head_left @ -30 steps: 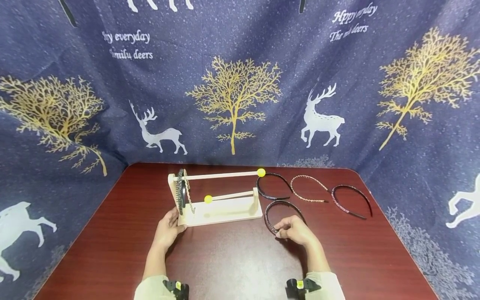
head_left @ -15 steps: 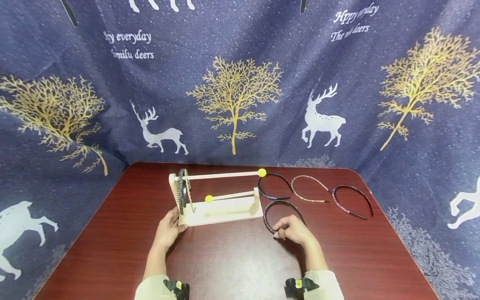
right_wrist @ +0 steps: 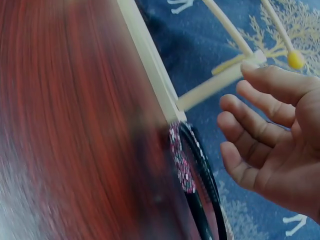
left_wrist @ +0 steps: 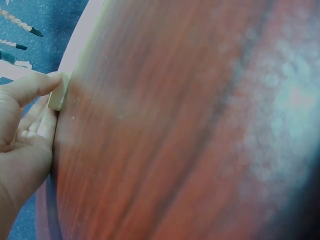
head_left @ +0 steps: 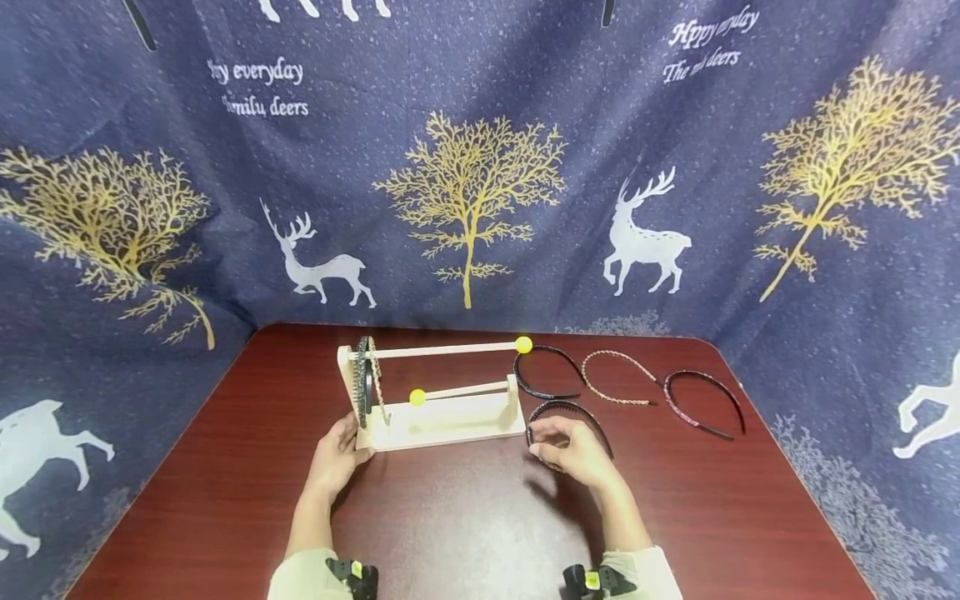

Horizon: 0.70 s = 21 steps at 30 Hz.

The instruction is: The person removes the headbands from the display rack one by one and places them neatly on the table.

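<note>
At the left end of the wooden headband stand (head_left: 450, 425), my left hand (head_left: 337, 462) pinches the base corner, thumb on top and fingers at its side. The pinched base corner (left_wrist: 60, 92) shows in the left wrist view. My right hand (head_left: 573, 450) hovers over a dark headband (head_left: 566, 404) lying to the right of the stand. In the right wrist view its fingers are loosely bent with nothing between them, and the headband's pink glitter (right_wrist: 182, 165) shows beyond. Several headbands hang at the left of the stand's upper bar, including a grey beaded one (head_left: 358, 392) and a beige braided one.
Behind and right of my right hand lie a black headband (head_left: 551, 396), a beige braided headband (head_left: 618, 402) and a pink-and-black headband (head_left: 678, 410). Yellow balls cap the stand's upper bar (head_left: 450, 350) and lower bar (head_left: 465, 390). A blue deer-print cloth (head_left: 525, 275) hangs behind the table.
My right hand has come off the near headband's edge, rising and shifting slightly left. The headband stays on the table. My left hand keeps its place on the stand.
</note>
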Each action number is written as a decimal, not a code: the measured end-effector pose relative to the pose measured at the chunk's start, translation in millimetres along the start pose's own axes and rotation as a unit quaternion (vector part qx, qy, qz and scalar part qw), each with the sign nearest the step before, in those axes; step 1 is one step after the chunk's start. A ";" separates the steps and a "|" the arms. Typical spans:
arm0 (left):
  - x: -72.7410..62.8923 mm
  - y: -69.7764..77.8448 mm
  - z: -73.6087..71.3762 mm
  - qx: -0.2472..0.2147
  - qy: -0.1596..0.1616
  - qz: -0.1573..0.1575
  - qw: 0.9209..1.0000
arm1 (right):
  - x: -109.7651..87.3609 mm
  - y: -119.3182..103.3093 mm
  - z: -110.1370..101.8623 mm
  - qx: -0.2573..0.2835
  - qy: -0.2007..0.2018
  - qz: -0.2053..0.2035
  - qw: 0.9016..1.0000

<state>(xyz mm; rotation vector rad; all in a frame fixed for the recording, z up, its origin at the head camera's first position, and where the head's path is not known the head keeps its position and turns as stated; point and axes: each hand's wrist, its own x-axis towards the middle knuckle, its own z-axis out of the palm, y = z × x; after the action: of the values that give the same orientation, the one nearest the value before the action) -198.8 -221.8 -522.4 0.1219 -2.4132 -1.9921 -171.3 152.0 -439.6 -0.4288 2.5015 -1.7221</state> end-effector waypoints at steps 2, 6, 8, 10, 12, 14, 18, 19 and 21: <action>0.2 0.0 -0.4 0.000 0.002 0.000 1.000 | 2.9 -2.6 4.2 0.004 0.001 -0.014 1.000; 0.6 -1.4 -0.2 0.001 0.003 0.001 1.000 | 8.5 -6.7 14.4 0.012 -0.007 -0.043 0.999; 0.7 -1.4 0.3 0.000 0.004 0.002 1.000 | 12.0 -8.1 20.4 0.024 -0.017 -0.060 0.998; 1.4 -2.2 0.6 0.001 0.004 0.004 1.000 | 15.4 -10.9 26.7 0.044 -0.027 -0.068 0.996; 1.8 -2.3 0.8 0.002 0.006 0.004 1.000 | 19.3 -14.4 33.5 0.064 -0.036 -0.076 0.994; 2.2 -2.9 0.6 0.002 0.008 0.004 1.000 | 23.2 -18.4 40.0 0.080 -0.044 -0.080 0.993; 1.6 -2.0 0.1 -0.002 0.008 -0.001 1.000 | 30.6 -26.9 51.3 0.104 -0.055 -0.085 0.989; 1.5 -1.7 -0.1 -0.004 0.007 -0.002 1.000 | 32.2 -28.8 53.7 0.110 -0.058 -0.085 0.989; 1.1 -0.6 -0.5 -0.006 0.006 -0.003 1.000 | 35.8 -32.4 58.3 0.119 -0.062 -0.089 0.987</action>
<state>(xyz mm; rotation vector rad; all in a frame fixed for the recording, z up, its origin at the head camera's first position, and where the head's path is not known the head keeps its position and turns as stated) -199.8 -222.4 -523.0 0.1402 -2.3962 -2.0014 -186.9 78.9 -427.6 -0.7314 2.1962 -1.9597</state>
